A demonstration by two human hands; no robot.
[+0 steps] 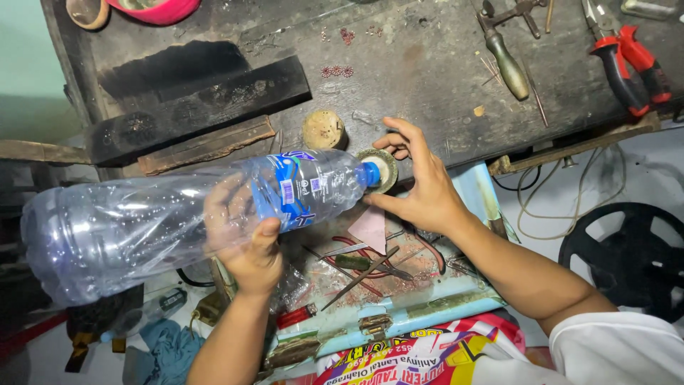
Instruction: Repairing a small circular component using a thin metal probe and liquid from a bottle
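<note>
My left hand (246, 246) grips a large clear plastic bottle (149, 214) with a blue label and blue cap, held on its side with the neck pointing right. The capped end (370, 173) meets a small round metal dish (381, 170) at the edge of the dark workbench. My right hand (420, 182) holds that dish, thumb below and fingers curled above it. Just left of the dish, a round cork-like puck (324, 130) lies on the bench.
Dark workbench (427, 64) carries black blocks (199, 103), a green-handled tool (507, 64) and red-handled pliers (630, 64). An open light-blue drawer (399, 299) below holds tweezers and small tools. A black wheel (630, 257) and cables sit at the right.
</note>
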